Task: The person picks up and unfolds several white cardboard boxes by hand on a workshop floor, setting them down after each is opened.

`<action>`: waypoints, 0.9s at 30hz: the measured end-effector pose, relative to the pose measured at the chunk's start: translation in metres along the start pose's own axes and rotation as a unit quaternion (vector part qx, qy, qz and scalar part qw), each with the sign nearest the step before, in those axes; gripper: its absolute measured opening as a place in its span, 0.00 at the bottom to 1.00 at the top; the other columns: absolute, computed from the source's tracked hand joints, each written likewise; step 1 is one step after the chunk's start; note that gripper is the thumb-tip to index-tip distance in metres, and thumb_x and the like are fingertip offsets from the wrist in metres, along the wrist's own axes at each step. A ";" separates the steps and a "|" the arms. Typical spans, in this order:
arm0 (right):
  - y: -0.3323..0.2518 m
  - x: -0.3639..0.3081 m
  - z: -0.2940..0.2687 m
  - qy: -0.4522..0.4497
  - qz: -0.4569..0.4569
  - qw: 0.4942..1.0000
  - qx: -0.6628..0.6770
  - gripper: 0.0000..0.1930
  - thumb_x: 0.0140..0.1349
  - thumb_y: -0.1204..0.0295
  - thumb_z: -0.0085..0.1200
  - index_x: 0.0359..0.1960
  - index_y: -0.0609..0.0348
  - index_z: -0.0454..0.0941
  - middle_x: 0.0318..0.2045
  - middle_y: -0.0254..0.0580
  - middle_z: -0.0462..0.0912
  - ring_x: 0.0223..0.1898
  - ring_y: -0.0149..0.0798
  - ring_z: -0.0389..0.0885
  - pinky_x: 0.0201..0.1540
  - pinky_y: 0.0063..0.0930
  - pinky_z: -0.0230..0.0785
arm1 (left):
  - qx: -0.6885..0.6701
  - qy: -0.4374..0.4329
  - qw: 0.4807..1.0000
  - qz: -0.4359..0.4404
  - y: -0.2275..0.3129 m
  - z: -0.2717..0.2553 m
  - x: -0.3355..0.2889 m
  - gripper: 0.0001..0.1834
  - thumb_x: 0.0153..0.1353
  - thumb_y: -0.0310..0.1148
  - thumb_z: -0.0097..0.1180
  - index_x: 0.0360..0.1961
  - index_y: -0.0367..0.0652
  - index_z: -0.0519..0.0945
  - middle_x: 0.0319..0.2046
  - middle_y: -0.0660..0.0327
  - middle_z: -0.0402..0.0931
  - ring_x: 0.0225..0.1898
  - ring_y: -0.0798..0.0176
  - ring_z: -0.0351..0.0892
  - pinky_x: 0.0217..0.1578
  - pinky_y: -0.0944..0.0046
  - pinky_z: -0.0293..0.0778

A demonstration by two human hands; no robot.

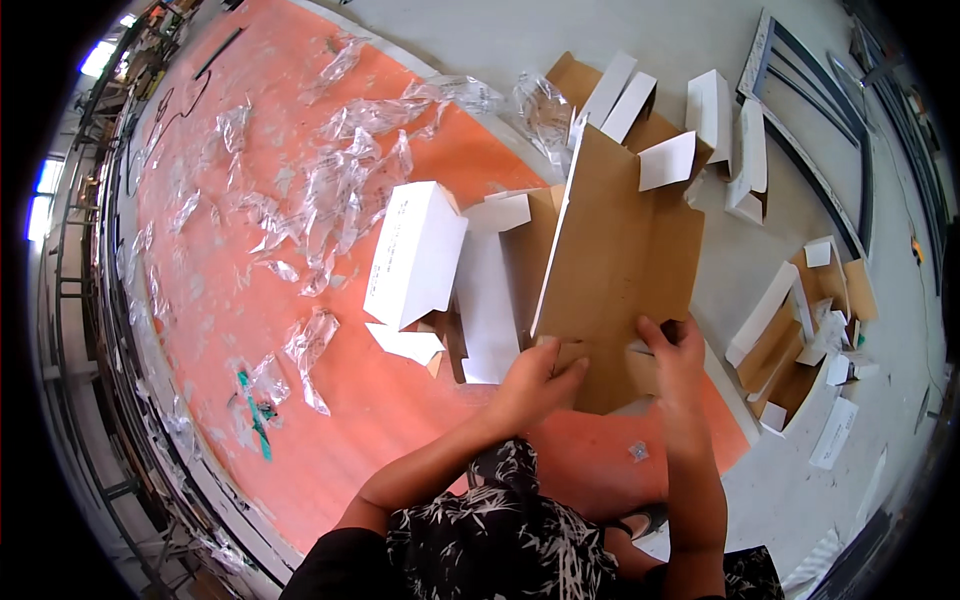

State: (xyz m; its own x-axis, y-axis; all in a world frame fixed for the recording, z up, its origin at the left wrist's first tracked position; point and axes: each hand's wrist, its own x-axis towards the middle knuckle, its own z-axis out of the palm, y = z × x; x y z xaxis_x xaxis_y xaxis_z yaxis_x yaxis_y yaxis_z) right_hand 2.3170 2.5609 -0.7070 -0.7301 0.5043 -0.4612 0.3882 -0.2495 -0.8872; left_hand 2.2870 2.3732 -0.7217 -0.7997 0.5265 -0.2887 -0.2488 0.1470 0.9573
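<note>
Between my hands stands an opened cardboard box (610, 250), brown inside with a white outer face, tilted away from me with its long panels spread. My left hand (543, 378) is closed on its near left edge, thumb and fingers at a brown flap. On the near right edge, my right hand (668, 345) pinches the cardboard, with some fingertips hidden behind the panel. Just left of it on the floor lie a white carton (418, 255) and another opened white-and-brown box (488, 300).
Crumpled clear plastic wrap (350, 190) is scattered over the orange floor sheet (400, 420). More opened cartons (800, 340) lie at the right, and white box pieces (710, 115) at the far side. A dark metal frame (815, 130) rests far right; metal racks (75, 290) line the left.
</note>
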 end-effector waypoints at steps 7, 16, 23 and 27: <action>-0.002 0.014 -0.057 0.062 -0.032 0.992 0.102 0.20 0.55 0.68 0.63 0.47 0.64 0.74 0.41 0.39 0.79 0.43 0.33 0.76 0.46 0.27 0.68 | 0.441 0.217 0.850 0.188 0.000 -0.083 -0.046 0.52 0.35 0.38 0.75 0.63 0.40 0.61 0.62 0.43 0.58 0.61 0.41 0.59 0.59 0.44 0.59; -0.002 -0.002 -0.049 0.038 0.039 0.986 0.158 0.19 0.55 0.69 0.63 0.46 0.64 0.74 0.40 0.39 0.79 0.41 0.34 0.76 0.43 0.28 0.70 | 0.566 0.301 0.754 0.146 -0.082 -0.141 -0.040 0.36 0.50 0.24 0.52 0.63 0.34 0.59 0.60 0.38 0.59 0.61 0.38 0.61 0.61 0.44 0.59; -0.012 -0.007 -0.055 0.071 0.028 0.986 0.149 0.19 0.55 0.69 0.63 0.46 0.63 0.74 0.40 0.39 0.78 0.41 0.34 0.76 0.43 0.28 0.70 | 0.532 0.338 0.762 0.146 0.005 -0.137 -0.052 0.28 0.52 0.14 0.43 0.58 0.26 0.65 0.53 0.42 0.70 0.50 0.41 0.72 0.52 0.51 0.69; -0.016 -0.010 -0.047 0.056 0.019 0.986 0.156 0.19 0.55 0.69 0.62 0.47 0.64 0.73 0.41 0.39 0.78 0.41 0.34 0.76 0.43 0.28 0.70 | 0.586 0.226 0.768 0.123 0.014 -0.076 -0.041 0.27 0.50 0.16 0.46 0.56 0.28 0.68 0.49 0.45 0.74 0.47 0.46 0.74 0.47 0.53 0.72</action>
State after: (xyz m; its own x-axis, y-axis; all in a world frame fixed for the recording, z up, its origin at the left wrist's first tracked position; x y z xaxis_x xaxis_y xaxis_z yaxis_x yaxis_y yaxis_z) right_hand 2.3441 2.5988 -0.6877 -0.6451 0.5737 -0.5046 0.2083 -0.5034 -0.8386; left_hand 2.2746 2.2900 -0.6971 -0.9178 0.3534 0.1810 0.3912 0.8826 0.2607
